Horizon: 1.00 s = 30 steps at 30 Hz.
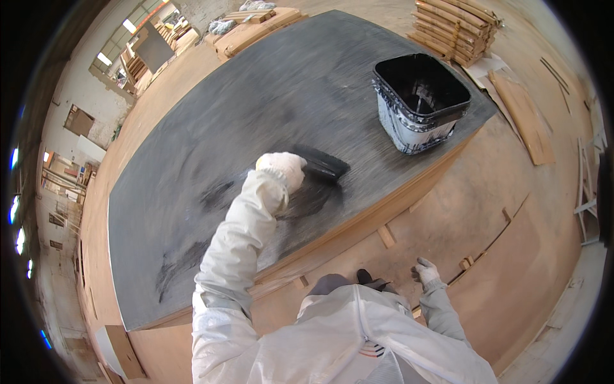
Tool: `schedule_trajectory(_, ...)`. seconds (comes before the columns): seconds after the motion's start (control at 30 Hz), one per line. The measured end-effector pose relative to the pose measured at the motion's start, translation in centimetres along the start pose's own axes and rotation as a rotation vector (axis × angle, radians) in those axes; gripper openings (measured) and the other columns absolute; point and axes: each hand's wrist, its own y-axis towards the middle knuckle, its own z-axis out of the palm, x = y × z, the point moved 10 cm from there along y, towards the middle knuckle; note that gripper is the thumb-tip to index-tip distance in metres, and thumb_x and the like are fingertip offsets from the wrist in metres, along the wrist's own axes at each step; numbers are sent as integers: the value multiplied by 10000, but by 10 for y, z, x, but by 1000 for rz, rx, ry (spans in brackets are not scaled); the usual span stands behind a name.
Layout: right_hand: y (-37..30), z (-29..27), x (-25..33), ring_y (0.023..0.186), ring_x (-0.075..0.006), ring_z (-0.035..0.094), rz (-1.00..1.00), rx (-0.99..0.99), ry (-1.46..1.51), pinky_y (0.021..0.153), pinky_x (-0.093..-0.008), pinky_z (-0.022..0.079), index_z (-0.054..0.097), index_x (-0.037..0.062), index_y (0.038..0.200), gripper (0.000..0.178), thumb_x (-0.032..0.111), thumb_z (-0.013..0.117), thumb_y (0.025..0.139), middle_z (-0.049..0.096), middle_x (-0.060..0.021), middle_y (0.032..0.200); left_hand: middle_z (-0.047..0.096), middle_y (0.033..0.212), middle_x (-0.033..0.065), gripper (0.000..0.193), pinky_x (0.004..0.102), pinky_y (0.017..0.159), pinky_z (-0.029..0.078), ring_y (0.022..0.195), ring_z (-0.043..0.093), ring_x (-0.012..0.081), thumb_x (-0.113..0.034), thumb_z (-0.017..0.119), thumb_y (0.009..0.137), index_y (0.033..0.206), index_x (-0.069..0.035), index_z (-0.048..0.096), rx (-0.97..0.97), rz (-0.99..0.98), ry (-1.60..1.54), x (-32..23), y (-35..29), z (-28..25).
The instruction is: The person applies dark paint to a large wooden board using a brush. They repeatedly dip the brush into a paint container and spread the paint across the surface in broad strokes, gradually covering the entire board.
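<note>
Head view: gloved left hand on brush, dark panel half coated

Your left hand [281, 169], in a white glove, is closed around the handle of a wide black brush [323, 163]. The bristles lie against the big dark panel [256, 102], just beyond your knuckles. Wetter, blacker streaks sit under and just behind that hand, with more patches further back along your white sleeve.

Your right hand [425, 272], also gloved, hangs low beside your body, well apart from the brush. It holds nothing; fingers look loosely curled, over the brown wooden floor [499, 256].

Ahead of the brush and off to the right, a square black-lined bucket [419, 99] stands on the panel near its corner. Beyond it, a stack of pale wooden boards [454, 25] rests on the floor.
</note>
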Motion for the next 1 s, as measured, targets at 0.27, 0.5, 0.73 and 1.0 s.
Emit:
schedule_trajectory(0.27,-25,-28,-49,723,-232,711,110,-148,107,621,-352,575,505,6,1613,625,65,609,1000,765,-170,1016,811,1210,88,421,453,983,603,1148,766,316,-319,641,1045,1460,-303,712,-42,248,184,-18,103,-52)
schedule_trajectory(0.5,-73,-2,-53,740,-241,716,185,-223,198,634,-342,582,495,-16,1613,609,60,605,1019,761,-204,1024,791,1297,36,537,400,1034,591,1210,752,269,-139,710,987,1494,-316,690,-102,256,193,-9,242,-100)
schedule_trajectory(0.73,-99,-19,-58,720,-221,717,165,-401,253,623,-327,584,507,-10,1601,595,100,611,1026,767,-188,1022,816,1231,25,464,385,1025,597,1183,759,264,-154,709,976,1417,-286,757,-41,358,203,-15,281,-128)
schedule_trajectory(1.0,-94,2,-54,722,-241,732,186,-406,317,624,-359,598,528,-12,1589,599,88,628,1007,771,-208,1038,807,1263,36,458,404,1022,601,1190,761,278,-164,688,983,1418,-294,752,-32,420,341,-29,263,-130)
